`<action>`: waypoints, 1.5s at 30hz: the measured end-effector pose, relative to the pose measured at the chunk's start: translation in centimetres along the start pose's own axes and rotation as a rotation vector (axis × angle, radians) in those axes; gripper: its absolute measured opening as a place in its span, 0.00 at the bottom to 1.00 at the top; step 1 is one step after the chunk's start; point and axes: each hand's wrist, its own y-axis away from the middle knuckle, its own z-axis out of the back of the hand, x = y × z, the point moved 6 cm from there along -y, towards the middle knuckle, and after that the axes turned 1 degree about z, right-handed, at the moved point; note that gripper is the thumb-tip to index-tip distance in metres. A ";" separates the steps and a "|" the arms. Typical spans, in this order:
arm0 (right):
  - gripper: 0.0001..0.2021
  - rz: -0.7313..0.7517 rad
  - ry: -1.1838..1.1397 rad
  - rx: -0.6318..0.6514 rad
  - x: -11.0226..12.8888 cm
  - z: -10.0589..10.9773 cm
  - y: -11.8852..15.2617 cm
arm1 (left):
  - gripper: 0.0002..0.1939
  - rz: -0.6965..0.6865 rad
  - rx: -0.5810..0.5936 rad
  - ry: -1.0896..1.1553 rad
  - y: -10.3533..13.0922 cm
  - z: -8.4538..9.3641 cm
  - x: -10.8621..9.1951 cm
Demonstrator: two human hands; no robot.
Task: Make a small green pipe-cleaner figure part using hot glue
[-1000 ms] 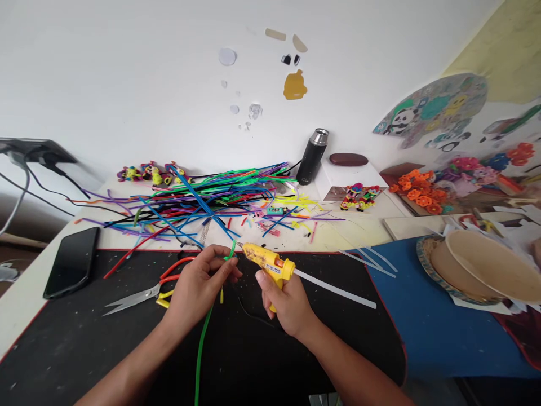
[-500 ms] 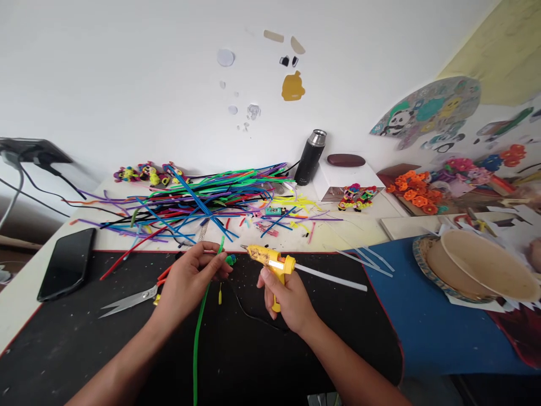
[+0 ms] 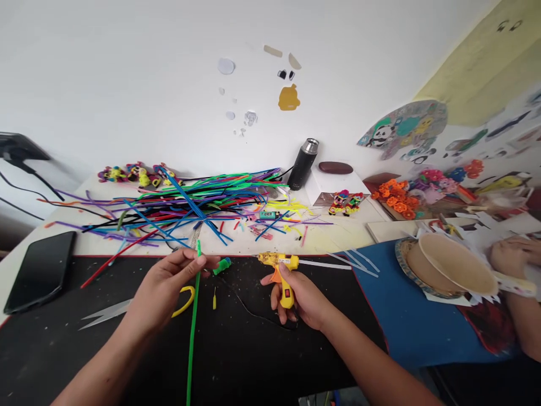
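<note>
My left hand (image 3: pixel 171 276) pinches a green pipe cleaner (image 3: pixel 193 332) near its upper end; the rest hangs down toward the front edge. Just right of those fingertips is a small green and blue rolled piece (image 3: pixel 222 266); whether the fingers touch it I cannot tell. A yellow hot glue gun (image 3: pixel 284 276) is in my right hand (image 3: pixel 302 296), nozzle pointing left, with a clear glue stick (image 3: pixel 325 264) sticking out behind. Scissors with yellow handles (image 3: pixel 185 302) lie partly hidden under my left hand. A small yellow-handled tool (image 3: pixel 214 299) rests on the black mat (image 3: pixel 253 361) between my hands.
Behind the mat lies a heap of coloured pipe cleaners (image 3: pixel 198 197). A phone (image 3: pixel 41 272) is at the left. A black thermos (image 3: pixel 303 164) stands beside a white box (image 3: pixel 333 185) with small figures (image 3: pixel 344 203). At right are a bowl (image 3: pixel 454 265) and another person's arm (image 3: pixel 524 316).
The view has swung right, bringing another person's arm in. My right hand has turned the glue gun more level, showing its red switch. My left hand still holds the green pipe cleaner.
</note>
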 end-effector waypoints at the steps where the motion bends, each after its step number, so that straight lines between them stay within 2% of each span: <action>1: 0.38 -0.023 0.031 -0.002 -0.1 0.2 0.0 | 0.24 -0.022 0.001 -0.021 0.0 -0.2 -0.1; 5: 0.35 -0.109 0.263 -0.024 -0.4 1.2 0.0 | 0.24 -0.075 -0.021 -0.076 0.1 -0.6 -0.7; 9: 0.27 -0.158 0.674 -0.120 0.3 2.5 1.0 | 0.24 -0.019 0.042 -0.038 0.0 -1.1 -0.6; 11: 0.25 -0.079 0.854 -0.205 1.4 3.0 1.8 | 0.23 0.010 0.083 -0.008 0.1 -1.3 -0.4; 13: 0.24 0.128 0.942 -0.290 3.0 2.8 2.8 | 0.22 0.022 0.111 0.021 0.1 -1.5 -0.3; 15: 0.23 0.269 0.874 -0.308 3.8 2.2 3.4 | 0.20 0.031 0.139 0.047 0.2 -1.8 -0.2; 16: 0.23 0.287 0.805 -0.290 3.8 1.8 3.4 | 0.20 0.034 0.150 0.057 0.3 -2.1 -0.2; 18: 0.22 0.234 0.655 -0.237 3.2 0.6 2.9 | 0.19 0.037 0.169 0.063 0.4 -2.5 -0.1; 25: 0.26 0.365 0.315 -0.006 3.8 -6.1 -0.2 | 0.15 -0.005 0.234 0.094 1.1 -4.2 -0.9; 29: 0.27 0.375 0.131 0.094 4.1 -8.4 -1.2 | 0.16 0.020 0.249 0.180 1.3 -4.7 -1.2; 34: 0.25 0.344 -0.008 0.130 3.6 -9.0 -1.5 | 0.18 0.021 0.236 0.258 1.4 -4.8 -0.7; 41: 0.24 0.288 -0.058 0.175 2.5 -9.3 -1.5 | 0.19 0.019 0.253 0.274 1.8 -5.4 -0.3; 43: 0.24 0.280 -0.077 0.153 2.5 -9.2 -1.5 | 0.21 0.019 0.253 0.249 1.8 -5.1 -0.2; 45: 0.24 0.281 -0.097 0.096 2.6 -8.6 -1.5 | 0.25 -0.002 0.217 0.200 1.5 -4.2 0.0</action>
